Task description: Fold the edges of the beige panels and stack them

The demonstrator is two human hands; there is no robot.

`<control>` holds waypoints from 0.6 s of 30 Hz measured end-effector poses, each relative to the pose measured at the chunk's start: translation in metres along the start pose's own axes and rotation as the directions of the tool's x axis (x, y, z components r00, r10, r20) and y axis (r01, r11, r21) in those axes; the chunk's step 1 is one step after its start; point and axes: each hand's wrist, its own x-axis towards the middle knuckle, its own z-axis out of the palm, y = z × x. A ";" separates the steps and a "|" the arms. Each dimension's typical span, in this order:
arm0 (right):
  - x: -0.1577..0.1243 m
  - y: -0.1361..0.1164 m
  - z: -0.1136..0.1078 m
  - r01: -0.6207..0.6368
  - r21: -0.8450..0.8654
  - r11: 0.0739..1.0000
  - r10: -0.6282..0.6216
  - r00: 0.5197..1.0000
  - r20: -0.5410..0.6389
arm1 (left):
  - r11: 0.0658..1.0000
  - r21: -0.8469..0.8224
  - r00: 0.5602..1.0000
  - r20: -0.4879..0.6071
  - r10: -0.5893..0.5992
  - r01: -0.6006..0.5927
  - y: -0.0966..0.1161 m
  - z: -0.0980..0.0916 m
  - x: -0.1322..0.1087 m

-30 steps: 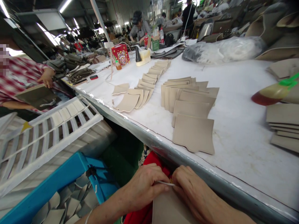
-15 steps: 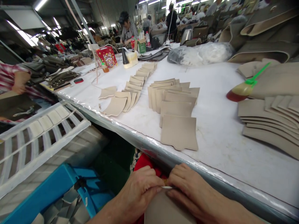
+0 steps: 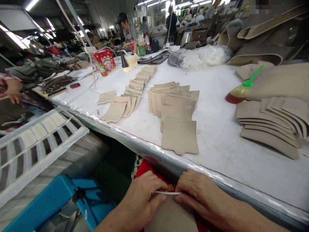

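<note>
A taupe leather-like panel [image 3: 172, 214] lies across my lap below the table edge, its far edge pale and slightly curved. My left hand [image 3: 147, 195] pinches that edge on the left, with the thumb on top. On the right my right hand [image 3: 196, 191] grips the same edge between thumb and bent fingers. A short stretch of the pale edge shows between both hands. Just ahead on the table, a fanned row of similar panels [image 3: 180, 137] overlaps away from me. Another row [image 3: 114, 111] curves off to its left.
The white-covered table [image 3: 145, 129] holds a glue bottle with a green nozzle [image 3: 238, 93] and a stack of panels [image 3: 267, 129] at right. A blue bin [image 3: 48, 203] with pieces stands lower left, beside a white rack [image 3: 79, 132]. A co-worker's hand [image 3: 13, 90] is far left.
My hands have moved slightly apart along the panel's edge, so more of the pale strip shows between them. The view has shifted a little to the right.
</note>
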 end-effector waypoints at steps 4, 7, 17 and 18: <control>-0.001 0.001 0.000 -0.003 0.028 1.000 0.003 1.000 -0.015 | 0.997 0.061 0.998 0.032 0.049 -0.051 0.005 0.008 0.010; -0.008 0.005 -0.006 -0.045 0.053 0.998 0.045 0.999 -0.014 | 0.997 0.068 0.999 0.029 0.041 -0.043 0.008 0.008 0.012; -0.012 0.003 -0.016 0.001 0.011 1.000 -0.001 1.000 -0.010 | 0.999 0.025 0.999 0.035 0.022 -0.022 0.007 0.005 0.019; -0.013 0.000 -0.016 0.004 0.002 1.000 -0.004 1.000 -0.016 | 0.998 0.023 0.997 0.061 0.053 -0.055 0.006 0.006 0.020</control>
